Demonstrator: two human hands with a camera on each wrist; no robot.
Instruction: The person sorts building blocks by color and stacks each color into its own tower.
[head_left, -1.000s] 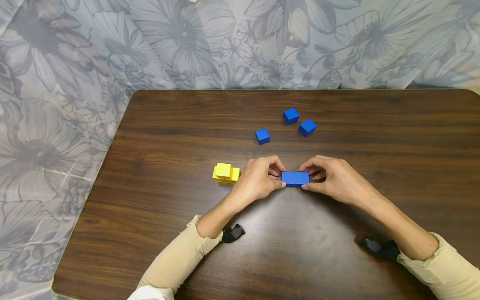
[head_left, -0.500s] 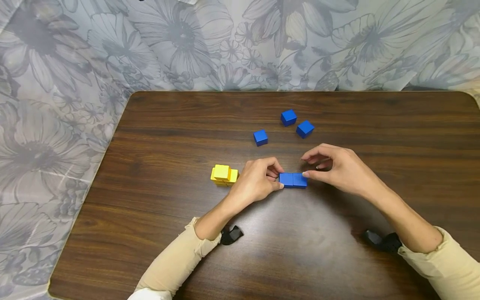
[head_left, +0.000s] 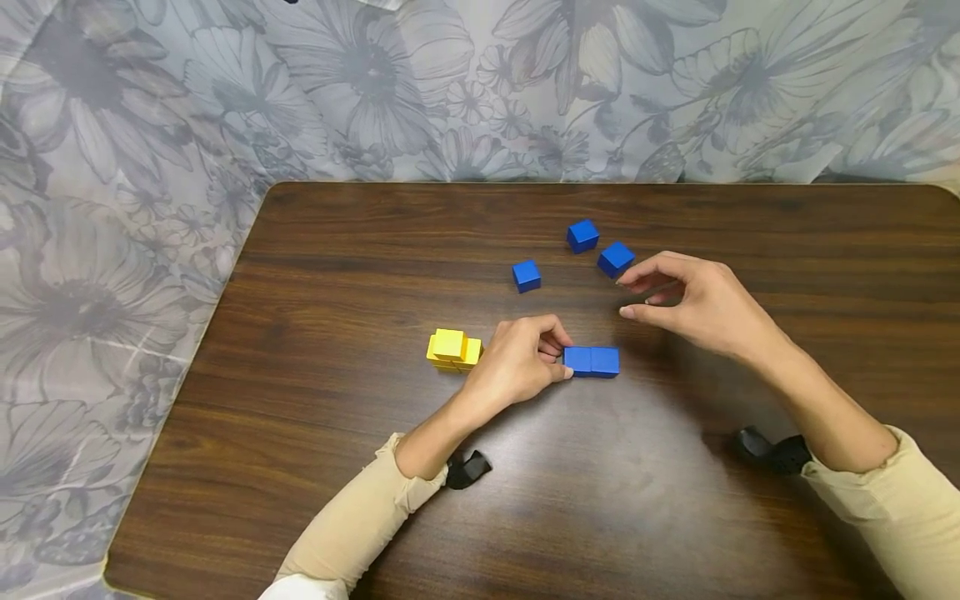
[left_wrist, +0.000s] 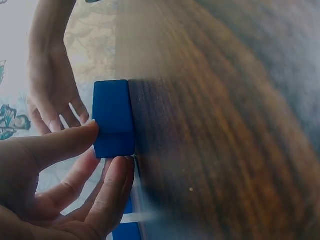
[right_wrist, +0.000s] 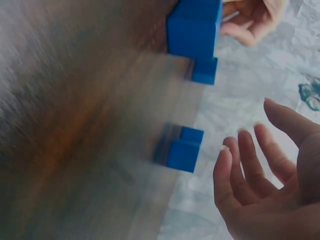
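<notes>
Two blue cubes lie side by side on the table, a left cube (head_left: pixel 577 361) and a right cube (head_left: pixel 605 362). My left hand (head_left: pixel 513 362) pinches the left one between thumb and fingers. In the left wrist view the thumb presses one side of the blue pair (left_wrist: pixel 113 110). My right hand (head_left: pixel 697 300) holds nothing; its fingers are bent loosely, thumb apart from them. Its fingertips are close to a loose blue cube (head_left: pixel 617 259) farther back. Two more blue cubes stand there, one at the rear (head_left: pixel 582 236) and one to the left (head_left: pixel 527 276).
Left of my left hand stands a small stack of yellow blocks (head_left: pixel 450 348), partly covered by the hand. The brown wooden table (head_left: pixel 337 275) ends at the back against a floral sheet (head_left: pixel 360 92). A black wrist strap (head_left: pixel 468 469) hangs below my left wrist.
My right hand has let go of the right cube of the pair and moved up and back, toward the loose blue cubes. The left hand keeps its pinch in place.
</notes>
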